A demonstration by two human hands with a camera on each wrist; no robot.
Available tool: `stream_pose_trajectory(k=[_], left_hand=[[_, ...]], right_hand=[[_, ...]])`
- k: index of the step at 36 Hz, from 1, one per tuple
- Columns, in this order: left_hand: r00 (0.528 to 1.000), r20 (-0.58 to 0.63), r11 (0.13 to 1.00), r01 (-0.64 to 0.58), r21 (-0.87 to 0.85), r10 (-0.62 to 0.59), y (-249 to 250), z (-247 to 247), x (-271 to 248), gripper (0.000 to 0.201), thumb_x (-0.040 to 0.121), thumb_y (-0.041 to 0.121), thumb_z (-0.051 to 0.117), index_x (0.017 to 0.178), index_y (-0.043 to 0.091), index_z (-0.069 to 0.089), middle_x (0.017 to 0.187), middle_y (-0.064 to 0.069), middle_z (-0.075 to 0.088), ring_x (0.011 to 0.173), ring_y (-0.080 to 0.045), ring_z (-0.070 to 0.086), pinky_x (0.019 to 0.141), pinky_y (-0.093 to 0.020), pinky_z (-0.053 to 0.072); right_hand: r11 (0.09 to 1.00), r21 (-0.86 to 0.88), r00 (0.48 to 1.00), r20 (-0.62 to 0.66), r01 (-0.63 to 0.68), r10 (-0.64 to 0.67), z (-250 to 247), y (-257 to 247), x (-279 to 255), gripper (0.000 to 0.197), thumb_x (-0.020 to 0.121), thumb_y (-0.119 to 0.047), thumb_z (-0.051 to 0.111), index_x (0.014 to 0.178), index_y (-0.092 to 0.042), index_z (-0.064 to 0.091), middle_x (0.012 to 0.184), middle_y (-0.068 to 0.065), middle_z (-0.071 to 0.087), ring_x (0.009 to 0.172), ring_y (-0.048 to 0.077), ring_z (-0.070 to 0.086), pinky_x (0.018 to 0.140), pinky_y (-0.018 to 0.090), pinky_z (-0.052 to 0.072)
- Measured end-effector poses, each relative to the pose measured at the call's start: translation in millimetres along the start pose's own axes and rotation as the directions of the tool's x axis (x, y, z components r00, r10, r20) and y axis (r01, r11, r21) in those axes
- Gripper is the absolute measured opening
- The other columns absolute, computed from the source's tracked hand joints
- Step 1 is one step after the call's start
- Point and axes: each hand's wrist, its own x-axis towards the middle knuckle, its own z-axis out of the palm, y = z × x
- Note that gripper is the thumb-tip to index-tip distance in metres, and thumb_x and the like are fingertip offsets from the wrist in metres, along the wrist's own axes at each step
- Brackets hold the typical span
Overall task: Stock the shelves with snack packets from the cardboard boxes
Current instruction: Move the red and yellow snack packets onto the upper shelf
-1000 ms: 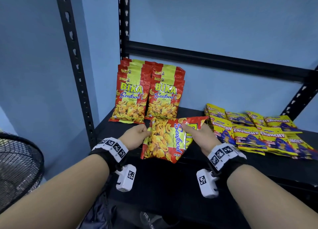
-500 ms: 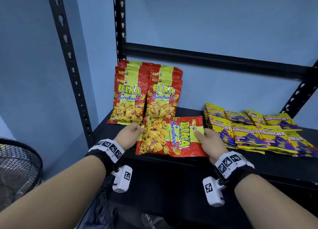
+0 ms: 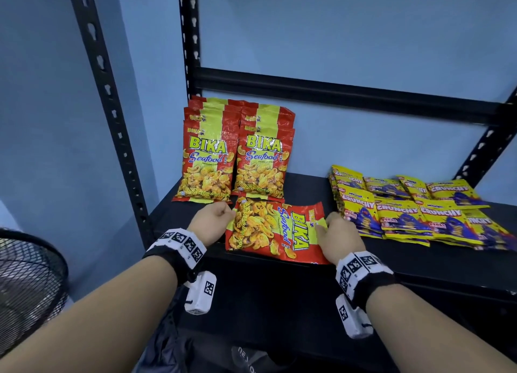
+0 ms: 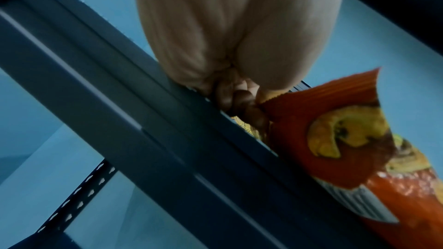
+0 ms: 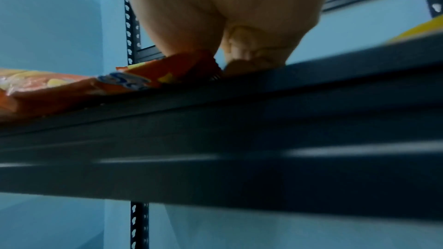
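Note:
A red and yellow Bika Seafood packet (image 3: 275,230) lies flat and sideways near the front edge of the black shelf (image 3: 419,263). My left hand (image 3: 215,218) pinches its left end, seen as curled fingers (image 4: 242,105) on the red seam of the packet (image 4: 335,139). My right hand (image 3: 335,232) grips its right end, thumb on top; in the right wrist view the packet (image 5: 155,79) lies on the shelf lip (image 5: 263,101). Behind it, two stacks of the same packets (image 3: 232,159) lean upright against the wall.
Several yellow Crunchy packets (image 3: 414,213) lie in overlapping rows on the shelf's right half. Black perforated uprights (image 3: 109,106) frame the shelf, and a cross beam (image 3: 335,92) runs behind. A black fan grille (image 3: 30,283) stands low at the left. A dark bag (image 3: 173,350) lies below.
The packet was held tilted above the shelf edge; both hands have moved it forward and laid it flat on the shelf, turned sideways.

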Motion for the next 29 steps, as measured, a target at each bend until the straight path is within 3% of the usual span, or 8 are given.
stream_pose_trajectory(k=[2, 4, 8, 12, 16, 20, 29], left_hand=[[1.000, 0.006, 1.000, 0.001, 0.002, -0.001, -1.0, 0.6, -0.3, 0.030, 0.103, 0.037, 0.053, 0.083, 0.014, 0.055, 0.062, 0.007, 0.051, 0.057, -0.011, 0.048, 0.057, -0.027, 0.040], [1.000, 0.007, 1.000, 0.007, -0.013, -0.007, -2.9, 1.6, 0.5, 0.031, 0.103, 0.038, 0.053, 0.084, 0.013, 0.056, 0.062, 0.006, 0.051, 0.056, -0.011, 0.047, 0.058, -0.027, 0.041], [1.000, 0.018, 1.000, -0.002, -0.009, 0.002, -4.6, 4.4, 0.9, 0.031, 0.101, 0.039, 0.056, 0.085, 0.012, 0.062, 0.060, 0.007, 0.052, 0.054, -0.009, 0.047, 0.057, -0.026, 0.042], [1.000, 0.005, 1.000, -0.016, 0.012, 0.016, -4.9, 5.6, 2.0, 0.031, 0.099, 0.036, 0.059, 0.076, 0.015, 0.063, 0.058, 0.008, 0.051, 0.050, -0.005, 0.044, 0.053, -0.025, 0.038], [1.000, -0.007, 0.999, -0.027, 0.028, 0.027, -6.1, 4.0, 2.4, 0.031, 0.099, 0.031, 0.058, 0.073, 0.015, 0.058, 0.059, 0.009, 0.051, 0.054, -0.007, 0.046, 0.053, -0.024, 0.036], [1.000, -0.022, 1.000, -0.015, -0.002, 0.015, -9.0, 6.4, 1.9, 0.029, 0.098, 0.027, 0.058, 0.076, 0.008, 0.058, 0.061, 0.007, 0.051, 0.054, -0.007, 0.045, 0.051, -0.020, 0.037], [1.000, -0.017, 1.000, -0.017, -0.008, 0.017, -9.3, 7.8, 4.5, 0.028, 0.098, 0.026, 0.057, 0.073, 0.015, 0.053, 0.061, 0.006, 0.052, 0.053, -0.007, 0.045, 0.053, -0.023, 0.041]], right_hand=[[0.996, -0.081, 0.998, -0.064, 0.024, -0.030, -4.9, -6.9, -2.7, 0.040, 0.098, -0.040, 0.060, 0.125, -0.013, 0.050, 0.118, 0.009, 0.059, 0.108, 0.029, 0.060, 0.082, 0.040, 0.052], [0.985, -0.118, 0.981, -0.135, 0.125, -0.141, -6.1, -19.3, -3.7, 0.058, 0.097, -0.043, 0.060, 0.143, -0.011, 0.043, 0.136, 0.010, 0.051, 0.125, 0.030, 0.048, 0.099, 0.041, 0.047], [0.921, 0.056, 0.921, -0.086, 0.386, -0.381, 2.8, -63.3, -11.5, 0.056, 0.101, -0.049, 0.049, 0.147, -0.017, 0.045, 0.143, 0.004, 0.048, 0.133, 0.023, 0.041, 0.110, 0.038, 0.038], [0.871, 0.206, 0.880, 0.076, 0.446, -0.468, 28.5, -96.2, -18.8, 0.059, 0.106, -0.050, 0.038, 0.157, -0.022, 0.034, 0.164, -0.004, 0.029, 0.152, 0.014, 0.023, 0.123, 0.036, 0.021], [0.898, 0.115, 0.880, 0.182, 0.424, -0.439, 48.7, -89.3, -12.5, 0.065, 0.104, -0.059, 0.032, 0.161, -0.028, 0.024, 0.169, -0.009, 0.016, 0.156, 0.010, 0.008, 0.128, 0.042, 0.005], [0.932, 0.093, 0.908, 0.209, 0.351, -0.363, 49.7, -71.7, -10.9, 0.079, 0.097, -0.076, 0.024, 0.162, -0.033, 0.016, 0.170, -0.013, 0.004, 0.156, 0.008, 0.002, 0.127, 0.046, 0.006], [0.966, -0.060, 0.910, 0.355, 0.250, -0.214, 38.2, -46.1, -1.8, 0.108, 0.078, -0.095, 0.001, 0.163, -0.029, -0.002, 0.170, -0.007, -0.007, 0.157, 0.011, -0.002, 0.126, 0.050, -0.006]])
